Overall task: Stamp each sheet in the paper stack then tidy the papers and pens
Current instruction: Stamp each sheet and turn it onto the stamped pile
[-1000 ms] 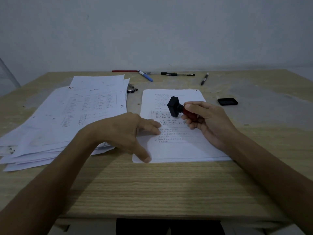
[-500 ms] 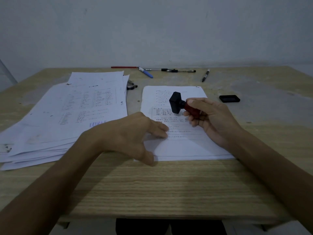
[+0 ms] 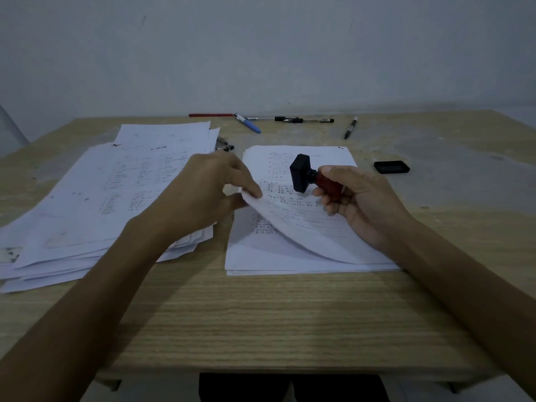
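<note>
White paper up front: the left hand point(image 3: 203, 192) pinches the left edge of the top sheet point(image 3: 293, 219) and has it peeled up in a curl off the small stack point(image 3: 261, 256) lying flat near the middle of the wooden tabletop point(image 3: 261, 314). Printed text shows on the sheet beneath. The right hand point(image 3: 362, 198) hovers over that same stack, fingers point(image 3: 330, 206) wrapped round the red handle of the stamp point(image 3: 307, 177), black block tipped sideways to the left, clear of the paper. To the left sprawls the big loose pile point(image 3: 101, 204), fanned and untidy. A black ink pad point(image 3: 391, 166) sits right of the stack. Along the far edge lie the pens: a red one point(image 3: 211, 114), a blue one point(image 3: 249, 124), a clear-barrelled black one point(image 3: 304, 120) and a black marker point(image 3: 350, 127).
</note>
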